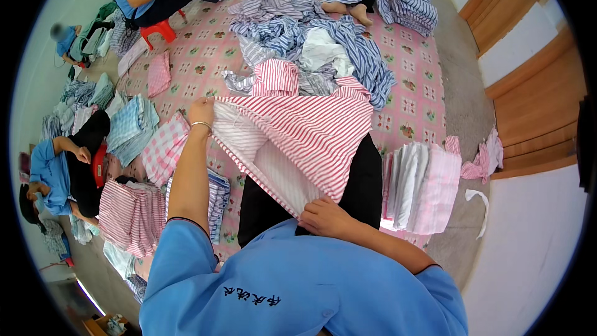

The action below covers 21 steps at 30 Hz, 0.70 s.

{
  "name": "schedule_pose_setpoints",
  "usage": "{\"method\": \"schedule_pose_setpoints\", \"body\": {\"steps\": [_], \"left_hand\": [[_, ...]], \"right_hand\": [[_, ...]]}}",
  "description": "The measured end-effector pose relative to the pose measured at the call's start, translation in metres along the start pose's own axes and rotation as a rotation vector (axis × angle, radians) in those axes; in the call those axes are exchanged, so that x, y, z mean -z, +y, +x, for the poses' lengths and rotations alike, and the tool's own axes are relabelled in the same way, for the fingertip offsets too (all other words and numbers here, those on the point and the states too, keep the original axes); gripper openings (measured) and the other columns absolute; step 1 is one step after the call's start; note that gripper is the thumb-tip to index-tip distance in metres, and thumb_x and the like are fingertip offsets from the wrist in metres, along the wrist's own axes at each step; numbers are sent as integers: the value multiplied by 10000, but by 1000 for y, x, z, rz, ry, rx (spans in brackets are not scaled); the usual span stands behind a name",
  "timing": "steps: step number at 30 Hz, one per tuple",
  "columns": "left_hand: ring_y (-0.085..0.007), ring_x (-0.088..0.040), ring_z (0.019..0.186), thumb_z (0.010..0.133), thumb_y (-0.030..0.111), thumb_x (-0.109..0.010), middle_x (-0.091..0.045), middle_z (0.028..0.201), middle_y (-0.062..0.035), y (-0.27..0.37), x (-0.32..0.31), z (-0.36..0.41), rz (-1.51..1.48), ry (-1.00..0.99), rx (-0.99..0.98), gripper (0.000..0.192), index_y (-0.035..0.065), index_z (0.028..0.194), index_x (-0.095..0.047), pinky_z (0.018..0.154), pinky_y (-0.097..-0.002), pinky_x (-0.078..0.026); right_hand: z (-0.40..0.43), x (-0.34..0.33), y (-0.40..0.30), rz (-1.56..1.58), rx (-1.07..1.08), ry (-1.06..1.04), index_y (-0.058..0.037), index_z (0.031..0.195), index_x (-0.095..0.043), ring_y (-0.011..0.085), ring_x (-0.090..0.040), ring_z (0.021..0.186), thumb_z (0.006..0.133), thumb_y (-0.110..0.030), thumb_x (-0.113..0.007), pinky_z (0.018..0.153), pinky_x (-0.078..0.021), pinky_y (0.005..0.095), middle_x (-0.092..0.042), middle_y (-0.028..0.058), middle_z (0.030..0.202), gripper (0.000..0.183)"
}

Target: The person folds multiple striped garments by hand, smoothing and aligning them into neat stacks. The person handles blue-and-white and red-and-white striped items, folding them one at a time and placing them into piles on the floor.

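Note:
A red-and-white striped cloth item (308, 135) is spread across my lap, its white inner side showing through an opening along the left edge. My left hand (202, 113), with a bracelet at the wrist, grips its upper left corner. Lower down, close to my shirt, my right hand (324, 217) pinches the bottom edge. Just beyond the cloth lies a folded red-striped piece (276, 78). Behind that spreads a loose heap of blue-and-white striped cloth (280, 32) with a white cloth (324, 51) on it.
A pink patterned floor covering (408, 102) lies underneath. Folded stacks stand at the right (415, 186) and left (133, 212), beside pink checked cloth (165, 147). One person sits on a red stool (158, 31); other people are at the left and top. Wooden doors (536, 102) line the right wall.

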<state>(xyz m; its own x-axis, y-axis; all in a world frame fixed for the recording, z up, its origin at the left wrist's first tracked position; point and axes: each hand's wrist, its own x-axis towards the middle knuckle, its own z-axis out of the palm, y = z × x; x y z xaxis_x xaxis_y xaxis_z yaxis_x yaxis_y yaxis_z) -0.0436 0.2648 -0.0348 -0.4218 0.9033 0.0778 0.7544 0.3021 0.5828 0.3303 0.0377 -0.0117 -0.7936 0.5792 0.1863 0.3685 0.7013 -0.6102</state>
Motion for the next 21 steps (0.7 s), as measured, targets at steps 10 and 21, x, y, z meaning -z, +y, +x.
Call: {"method": "schedule_pose_setpoints", "body": {"steps": [10,21], "left_hand": [[-410,-586,749,892,293,-513,-617,789,-211,11,35,-8,139,-9,-252,282,27,878,-608,669,-485,-438],[-336,-601,780,813,192,-575,-630,919,-136,53,30,-73,464,-326,-746,161,124,954,-614,684,-440,-474]], "right_hand": [[-38,35,23,-65,-377,-16,-43,921,-532,341,-576,824,863,-213,-564,722,-470,429,-570,156,860,182],[-53,101,52,-179,-957,50,-10,1439,-105,407,-618,775,898,-186,-515,705,-496,460,-639,224,842,701]]}}
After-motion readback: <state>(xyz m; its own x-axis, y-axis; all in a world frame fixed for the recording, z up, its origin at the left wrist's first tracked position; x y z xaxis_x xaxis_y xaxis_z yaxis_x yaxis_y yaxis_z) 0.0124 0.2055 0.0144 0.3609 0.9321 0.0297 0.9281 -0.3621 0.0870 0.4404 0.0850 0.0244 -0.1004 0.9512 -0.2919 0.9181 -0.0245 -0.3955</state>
